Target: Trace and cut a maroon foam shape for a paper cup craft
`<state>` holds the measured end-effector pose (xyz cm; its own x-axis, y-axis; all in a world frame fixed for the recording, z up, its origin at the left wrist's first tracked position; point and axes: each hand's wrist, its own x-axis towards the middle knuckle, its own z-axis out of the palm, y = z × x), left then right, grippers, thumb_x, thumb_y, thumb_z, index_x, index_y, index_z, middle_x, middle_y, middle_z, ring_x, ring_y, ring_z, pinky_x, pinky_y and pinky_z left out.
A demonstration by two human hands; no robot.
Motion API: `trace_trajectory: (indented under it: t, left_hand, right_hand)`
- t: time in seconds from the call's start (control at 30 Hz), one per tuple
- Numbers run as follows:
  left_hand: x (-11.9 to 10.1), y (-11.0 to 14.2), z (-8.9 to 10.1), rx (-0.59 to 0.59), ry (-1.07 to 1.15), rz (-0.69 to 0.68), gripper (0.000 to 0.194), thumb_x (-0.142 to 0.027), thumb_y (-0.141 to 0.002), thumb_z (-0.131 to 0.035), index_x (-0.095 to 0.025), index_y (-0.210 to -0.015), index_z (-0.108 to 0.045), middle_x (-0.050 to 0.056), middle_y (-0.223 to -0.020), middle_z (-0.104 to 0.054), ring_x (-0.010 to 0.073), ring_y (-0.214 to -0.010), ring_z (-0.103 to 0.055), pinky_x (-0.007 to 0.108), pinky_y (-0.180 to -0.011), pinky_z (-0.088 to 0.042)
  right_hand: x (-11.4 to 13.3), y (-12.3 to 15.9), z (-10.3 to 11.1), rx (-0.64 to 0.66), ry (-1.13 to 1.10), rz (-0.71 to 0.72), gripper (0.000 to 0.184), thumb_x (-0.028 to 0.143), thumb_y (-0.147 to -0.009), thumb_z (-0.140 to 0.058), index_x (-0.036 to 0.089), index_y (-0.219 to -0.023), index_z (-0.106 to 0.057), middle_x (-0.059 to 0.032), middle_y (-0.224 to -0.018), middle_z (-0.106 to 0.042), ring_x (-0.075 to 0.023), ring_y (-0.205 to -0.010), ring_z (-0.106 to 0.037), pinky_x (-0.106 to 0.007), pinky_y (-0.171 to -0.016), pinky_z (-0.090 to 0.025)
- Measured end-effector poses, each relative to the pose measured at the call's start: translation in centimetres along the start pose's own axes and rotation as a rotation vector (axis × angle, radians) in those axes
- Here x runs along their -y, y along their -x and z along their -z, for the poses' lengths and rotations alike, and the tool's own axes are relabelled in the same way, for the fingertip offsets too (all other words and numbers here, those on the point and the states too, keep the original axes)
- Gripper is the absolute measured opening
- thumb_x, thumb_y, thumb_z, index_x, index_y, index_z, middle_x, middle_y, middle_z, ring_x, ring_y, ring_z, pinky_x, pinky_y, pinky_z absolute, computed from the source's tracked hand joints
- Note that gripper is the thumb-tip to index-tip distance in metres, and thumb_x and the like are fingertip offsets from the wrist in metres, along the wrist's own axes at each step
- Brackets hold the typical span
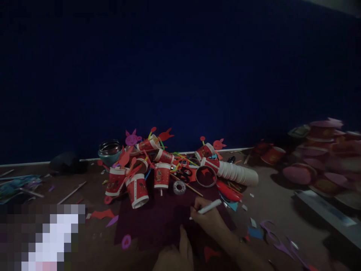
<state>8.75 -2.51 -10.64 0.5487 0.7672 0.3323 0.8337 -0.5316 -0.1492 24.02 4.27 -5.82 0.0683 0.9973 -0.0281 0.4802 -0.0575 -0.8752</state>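
Observation:
My right hand [207, 213] grips a white marker pen [210, 206], its tip pointing down and left at a dark purple sheet of paper [152, 222]. Lower down, at the bottom edge of the view, my left hand [175, 258] rests at the near side of that sheet, one finger stretched forward and nothing seen in it; its other fingers are partly cut off. Just beyond the pen lie a tape roll [179, 187] and a thin wooden stick [194, 188]. A pink paper cutout [126, 241] sits at the sheet's left corner.
Red paper cups [138, 192] with straws and paper animal cutouts crowd the far side. A stack of nested cups [239, 173] lies on its side near black-handled scissors [186, 175]. Several blurred cups [327, 162] pile up at right. Paper scraps [255, 232] litter the table.

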Motion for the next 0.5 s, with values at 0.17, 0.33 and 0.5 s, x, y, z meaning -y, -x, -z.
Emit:
trace_trajectory:
  t: [0.17,0.33,0.5]
  left_hand:
    - [0.1,-0.2,0.7,0.026,0.028,0.021,0.035,-0.016,-0.083,-0.044,-0.008,-0.115,-0.057,0.014,-0.067,-0.068,0.0141,-0.04,-0.056,0.021,-0.038,-0.044]
    - [0.0,-0.5,1.3,0.041,0.056,0.066,0.038,-0.02,-0.084,-0.043,-0.006,-0.116,-0.057,0.01,-0.049,-0.061,0.0171,-0.039,-0.056,0.023,-0.038,-0.046]
    - [-0.1,-0.6,1.5,0.051,0.058,0.078,0.038,-0.02,-0.083,-0.044,-0.007,-0.115,-0.058,0.01,-0.049,-0.061,0.018,-0.04,-0.057,0.024,-0.038,-0.046]
  right_hand:
    - [0.1,0.1,0.0,-0.009,0.018,-0.012,0.021,0.029,-0.065,-0.05,0.022,-0.05,-0.038,0.0061,-0.041,-0.04,-0.0089,-0.041,-0.034,-0.02,-0.039,-0.025]
    - [0.5,0.2,0.0,-0.008,0.019,-0.003,0.022,0.03,-0.068,-0.051,0.021,-0.051,-0.039,0.0054,-0.042,-0.042,-0.0091,-0.043,-0.036,-0.02,-0.04,-0.025]
    - [0.6,0.1,0.0,-0.013,0.03,-0.004,0.02,0.028,-0.066,-0.049,0.022,-0.051,-0.037,0.0058,-0.043,-0.04,-0.0087,-0.042,-0.033,-0.021,-0.04,-0.023]
